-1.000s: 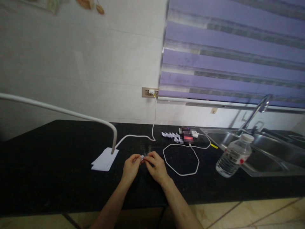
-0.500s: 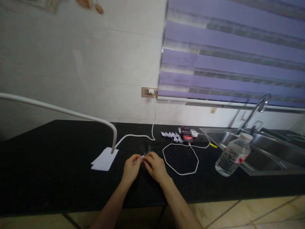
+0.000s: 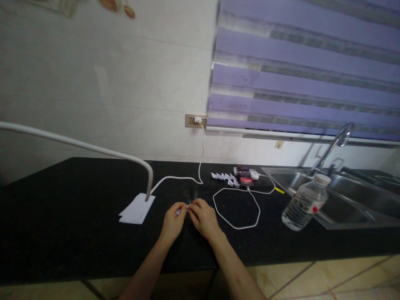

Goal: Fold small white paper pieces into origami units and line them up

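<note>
A small piece of white paper [image 3: 178, 211] sits above the black surface [image 3: 78, 237], between the left hand [image 3: 172, 218] and right hand [image 3: 203, 217], the fingers of both pinched on it. This looks like a creasing step; continuing calls for firm pressure along the fold. Loose white sheets [image 3: 136, 212] lie to the left, a white cable loop [image 3: 239, 228] to the right, leaving modest elbow room; the surface's front edge passes beneath the forearms.
</note>
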Demonstrator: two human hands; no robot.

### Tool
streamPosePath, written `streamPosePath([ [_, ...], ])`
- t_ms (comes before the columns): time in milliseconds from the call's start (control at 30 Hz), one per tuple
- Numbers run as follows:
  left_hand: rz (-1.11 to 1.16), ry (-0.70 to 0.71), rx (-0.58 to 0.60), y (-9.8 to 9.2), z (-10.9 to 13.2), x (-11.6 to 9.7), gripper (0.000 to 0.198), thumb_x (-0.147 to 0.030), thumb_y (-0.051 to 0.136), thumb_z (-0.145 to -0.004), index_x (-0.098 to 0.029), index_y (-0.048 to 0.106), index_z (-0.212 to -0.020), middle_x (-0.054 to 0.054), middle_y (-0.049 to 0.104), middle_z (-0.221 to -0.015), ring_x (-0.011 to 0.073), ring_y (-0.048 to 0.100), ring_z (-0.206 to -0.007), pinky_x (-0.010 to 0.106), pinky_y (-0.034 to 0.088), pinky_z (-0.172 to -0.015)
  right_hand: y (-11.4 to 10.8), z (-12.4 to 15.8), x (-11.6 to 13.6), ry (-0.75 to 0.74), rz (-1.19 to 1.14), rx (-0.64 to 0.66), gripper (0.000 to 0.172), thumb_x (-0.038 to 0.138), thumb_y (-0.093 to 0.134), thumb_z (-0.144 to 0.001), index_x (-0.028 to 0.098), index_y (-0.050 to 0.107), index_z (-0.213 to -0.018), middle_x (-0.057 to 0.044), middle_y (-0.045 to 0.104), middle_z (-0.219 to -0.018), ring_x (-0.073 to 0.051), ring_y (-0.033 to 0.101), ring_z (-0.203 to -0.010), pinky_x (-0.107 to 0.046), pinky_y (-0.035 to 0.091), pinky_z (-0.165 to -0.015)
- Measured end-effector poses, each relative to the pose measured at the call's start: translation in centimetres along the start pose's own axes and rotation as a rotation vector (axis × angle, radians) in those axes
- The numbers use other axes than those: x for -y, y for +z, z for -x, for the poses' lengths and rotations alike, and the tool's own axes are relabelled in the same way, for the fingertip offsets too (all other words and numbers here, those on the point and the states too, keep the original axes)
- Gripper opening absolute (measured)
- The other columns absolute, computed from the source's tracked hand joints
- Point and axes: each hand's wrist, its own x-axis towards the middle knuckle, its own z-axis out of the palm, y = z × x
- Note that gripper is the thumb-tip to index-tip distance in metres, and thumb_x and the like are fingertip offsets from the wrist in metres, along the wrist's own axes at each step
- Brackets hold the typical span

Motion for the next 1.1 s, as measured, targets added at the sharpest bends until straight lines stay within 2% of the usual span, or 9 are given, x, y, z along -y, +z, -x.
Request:
streamPosePath([
  [300, 0.033, -0.022, 0.012, -0.1, 0.2, -0.7, 0.022, -0.033, 0.046, -0.072, -0.019, 0.063, -0.072, 0.002, 0.065, -0.071, 0.0169, 0.059, -0.07, 0.026, 0.044, -0.069, -0.3, 0.0, 0.3, -0.007, -0.018, -0.053, 0.014, 0.022, 0.045, -0.082, 0.021, 0.059, -0.086, -0.005, 0.05, -0.086, -0.016, 0.047, -0.08, -0.027, 0.04, -0.07],
  [533, -0.007, 0.015, -0.025, 0.1, 0.2, -0.5, 0.021, -0.031, 0.047, -0.071, -0.017, 0.064, -0.074, 0.004, 0.066, -0.075, 0.0173, 0.059, -0.073, 0.028, 0.044, -0.071, 0.1, -0.2, 0.7, 0.056, 0.058, -0.072, 0.013, 0.022, 0.046, -0.081, 0.019, 0.058, -0.083, -0.006, 0.049, -0.086, -0.018, 0.045, -0.081, -0.029, 0.04, -0.07],
  [700, 0.043, 0.069, -0.035, 0.1, 0.2, -0.4, 0.02, -0.031, 0.048, -0.072, -0.018, 0.064, -0.074, 0.003, 0.065, -0.075, 0.0166, 0.059, -0.074, 0.027, 0.044, -0.071, 0.1, -0.2, 0.4, 0.044, 0.001, -0.11, 0.014, 0.02, 0.045, -0.081, 0.019, 0.058, -0.087, -0.006, 0.048, -0.086, -0.017, 0.045, -0.081, -0.029, 0.041, -0.07],
  [1100, 0.113, 0.08, 0.0, 0.1, 0.4, -1.1, 0.018, -0.03, 0.05, -0.071, -0.019, 0.063, -0.077, 0.002, 0.064, -0.078, 0.0157, 0.059, -0.077, 0.026, 0.045, -0.074, 0.1, -0.1, 0.0, 0.08, -0.131, -0.194, 0.012, 0.02, 0.046, -0.08, 0.018, 0.056, -0.085, -0.007, 0.048, -0.089, -0.017, 0.047, -0.085, -0.028, 0.043, -0.073],
])
